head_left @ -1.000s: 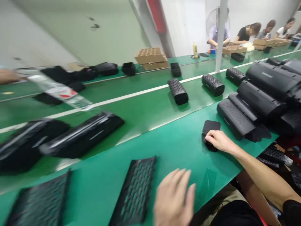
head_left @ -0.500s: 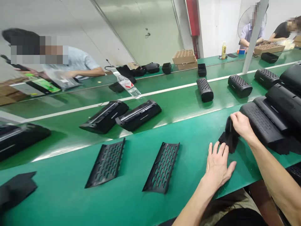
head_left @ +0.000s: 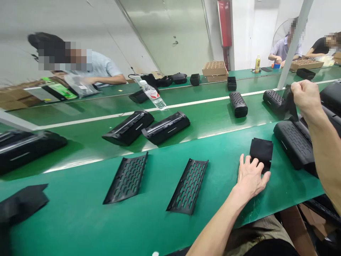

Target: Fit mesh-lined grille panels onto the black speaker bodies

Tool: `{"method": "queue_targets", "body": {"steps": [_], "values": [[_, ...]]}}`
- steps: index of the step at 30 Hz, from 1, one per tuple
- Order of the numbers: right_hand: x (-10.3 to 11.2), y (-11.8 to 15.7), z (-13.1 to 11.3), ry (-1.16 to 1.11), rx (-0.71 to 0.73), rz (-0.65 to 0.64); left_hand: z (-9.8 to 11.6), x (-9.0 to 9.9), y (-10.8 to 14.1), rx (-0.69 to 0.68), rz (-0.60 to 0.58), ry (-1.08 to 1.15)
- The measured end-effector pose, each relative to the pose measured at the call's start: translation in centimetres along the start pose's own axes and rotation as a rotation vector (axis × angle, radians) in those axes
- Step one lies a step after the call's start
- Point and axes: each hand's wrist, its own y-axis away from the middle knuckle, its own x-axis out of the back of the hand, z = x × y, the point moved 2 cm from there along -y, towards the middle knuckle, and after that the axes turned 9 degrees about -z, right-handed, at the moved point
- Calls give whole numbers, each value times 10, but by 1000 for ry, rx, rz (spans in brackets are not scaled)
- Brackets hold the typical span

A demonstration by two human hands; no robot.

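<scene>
My left hand lies with its fingers spread over the lower part of a black sheet on the green table. Raised at the right, my right hand is closed on a thin dark sheet that hangs from its fingers, slightly blurred. Below it rests a black slotted housing. Two curved black grilles lie on the table to the left of my hands, one nearer and one farther off.
Black housings and a water bottle are on the green surface beyond the table edge. Dark sheets lie at the far left. Three people work across the line, near cardboard trays. A slanted pole stands at right.
My right hand has risen up and to the right, lifting a thin dark sheet off. The sheet under my left hand now lies flat and uncovered. The whole view has shifted slightly.
</scene>
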Motion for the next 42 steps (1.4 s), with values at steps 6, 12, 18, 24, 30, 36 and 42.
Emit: {"method": "queue_targets", "body": {"steps": [6, 12, 18, 24, 30, 36, 42], "values": [[-41, 76, -3, -544, -291, -484, -11, 18, -20, 83, 187, 633], [-92, 136, 22, -875, -537, -782, -30, 37, 27, 187, 280, 1365], [-149, 162, 31, -972, -662, -929, -33, 40, 94, 411, 250, 1660], [-182, 177, 18, -848, -714, -1123, -56, 61, 137, 603, 350, 1366], [-213, 179, 1, -381, -275, -1298, -75, 81, 177, 629, 385, 1164], [-264, 158, -20, -84, 101, -1261, -94, 87, 208, 857, 380, 631], [-324, 143, -41, 184, 376, -1220, -103, 81, 205, 1097, 159, 99]]}}
